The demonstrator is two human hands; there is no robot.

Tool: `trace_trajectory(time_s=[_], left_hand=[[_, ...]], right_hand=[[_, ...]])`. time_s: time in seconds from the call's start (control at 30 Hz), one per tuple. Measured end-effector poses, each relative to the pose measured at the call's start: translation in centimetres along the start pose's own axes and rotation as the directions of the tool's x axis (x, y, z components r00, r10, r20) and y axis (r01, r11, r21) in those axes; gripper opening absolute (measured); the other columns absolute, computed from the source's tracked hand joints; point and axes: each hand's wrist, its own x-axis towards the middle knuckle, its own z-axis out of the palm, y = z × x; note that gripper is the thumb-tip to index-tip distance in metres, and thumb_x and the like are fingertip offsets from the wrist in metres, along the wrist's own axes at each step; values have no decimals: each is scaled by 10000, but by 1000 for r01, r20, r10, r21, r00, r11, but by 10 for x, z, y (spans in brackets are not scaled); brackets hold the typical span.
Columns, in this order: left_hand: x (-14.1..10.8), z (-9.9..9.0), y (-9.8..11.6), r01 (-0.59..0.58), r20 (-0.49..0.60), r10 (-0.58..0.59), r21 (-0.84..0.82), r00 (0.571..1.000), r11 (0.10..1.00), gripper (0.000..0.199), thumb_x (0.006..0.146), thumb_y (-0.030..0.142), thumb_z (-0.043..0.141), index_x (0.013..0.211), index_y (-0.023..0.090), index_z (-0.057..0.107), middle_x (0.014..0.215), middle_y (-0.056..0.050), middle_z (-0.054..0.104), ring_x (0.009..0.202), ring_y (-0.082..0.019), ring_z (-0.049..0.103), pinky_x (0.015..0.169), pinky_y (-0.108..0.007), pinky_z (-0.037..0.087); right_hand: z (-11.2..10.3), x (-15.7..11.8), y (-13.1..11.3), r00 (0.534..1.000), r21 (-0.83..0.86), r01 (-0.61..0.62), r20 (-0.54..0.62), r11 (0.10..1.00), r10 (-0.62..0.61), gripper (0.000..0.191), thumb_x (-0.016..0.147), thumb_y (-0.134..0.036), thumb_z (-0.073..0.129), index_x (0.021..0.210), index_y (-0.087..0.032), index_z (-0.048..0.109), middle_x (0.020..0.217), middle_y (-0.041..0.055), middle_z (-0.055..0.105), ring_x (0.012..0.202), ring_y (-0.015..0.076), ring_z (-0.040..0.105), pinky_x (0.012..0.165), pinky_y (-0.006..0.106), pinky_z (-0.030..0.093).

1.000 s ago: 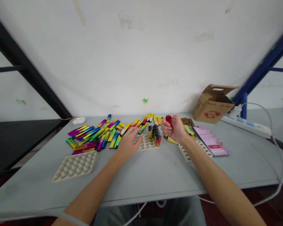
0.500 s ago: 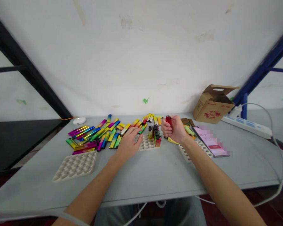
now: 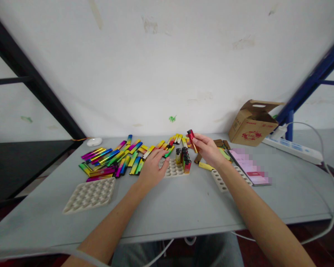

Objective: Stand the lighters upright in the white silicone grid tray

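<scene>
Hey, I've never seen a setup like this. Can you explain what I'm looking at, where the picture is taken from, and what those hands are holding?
No machine here: these are a person's own two bare hands. The picture comes from a single camera worn on their head, looking forward and down, so their arms reach in from the bottom. The right hand holds a red disposable lighter between fingers and thumb. The left hand lies beside a small beige tray with round hollows, where several lighters stand upright. Also on the grey table are many slim rainbow-coloured metallic sticks, a larger beige hollowed tray, and a phone with a blurred pink screen.
</scene>
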Motion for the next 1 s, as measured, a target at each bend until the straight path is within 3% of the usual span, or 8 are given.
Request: trace_trajectory(time_s=[0.2, 0.37, 0.5, 0.6, 0.7, 0.8, 0.9, 1.0], left_hand=[[1, -4, 11, -80, -96, 73, -71, 993, 994, 265, 871, 297, 624, 1105, 174, 605, 1031, -83, 683, 995, -210, 632, 935, -371, 498], [1, -3, 26, -146, -124, 127, -156, 984, 977, 265, 835, 279, 682, 1066, 178, 601, 963, -60, 686, 910, -182, 646, 850, -308, 516], [3, -3, 32, -110, -118, 90, -179, 989, 978, 97, 868, 237, 630, 947, 184, 608, 849, -24, 683, 817, -157, 651, 770, -268, 512], [2, -2, 29, -57, -93, 41, -178, 995, 982, 99, 856, 244, 628, 929, 182, 604, 803, -15, 671, 754, -155, 643, 715, -267, 512], [-2, 2, 22, 8, -58, -19, -184, 998, 983, 116, 843, 235, 623, 943, 179, 601, 800, -14, 670, 722, -151, 640, 703, -272, 520], [-6, 8, 16, 91, -19, -96, -189, 995, 978, 82, 838, 222, 616, 907, 181, 605, 784, -7, 675, 688, -141, 642, 693, -265, 531], [-6, 12, 15, 146, 2, -149, -201, 989, 968, 54, 837, 231, 619, 859, 181, 616, 751, -2, 679, 664, -139, 646, 672, -260, 543], [-6, 14, 17, 177, 26, -176, -243, 984, 954, 80, 831, 249, 641, 864, 177, 635, 756, -8, 697, 657, -145, 659, 663, -266, 560]], right_hand=[[4, -7, -5, 984, -193, 125, 152, 973, -96, 222, 716, -347, 773, 894, -215, 759, 903, 42, 751, 930, 204, 663, 929, 380, 472], [13, -10, -4, 927, -339, 353, 253, 872, -276, 136, 670, -307, 818, 779, -242, 770, 1159, 61, 690, 1207, 229, 554, 1087, 423, 355], [19, -14, -4, 907, -432, 401, 312, 808, -283, 157, 704, -362, 794, 810, -248, 775, 1288, 75, 618, 1275, 238, 500, 1115, 455, 310], [22, -15, -6, 897, -460, 413, 352, 786, -266, 230, 754, -405, 747, 928, -255, 766, 1325, 84, 590, 1278, 244, 493, 1106, 453, 319], [16, -11, 0, 923, -466, 365, 292, 806, -249, 307, 876, -450, 588, 1049, -237, 726, 1270, 89, 622, 1216, 230, 540, 1064, 419, 368], [0, -2, 16, 979, -563, 201, 83, 801, -187, 368, 949, -429, 434, 1083, -192, 682, 1117, 79, 687, 1059, 213, 611, 984, 389, 428], [-19, 5, 33, 993, -774, 99, 34, 626, -115, 320, 951, -308, 407, 1102, -155, 644, 1127, 100, 674, 1034, 213, 606, 950, 369, 437], [-30, 6, 42, 992, -948, 120, 126, 295, 2, 294, 927, -230, 427, 1109, -123, 632, 1141, 148, 648, 1082, 230, 571, 974, 357, 402]])
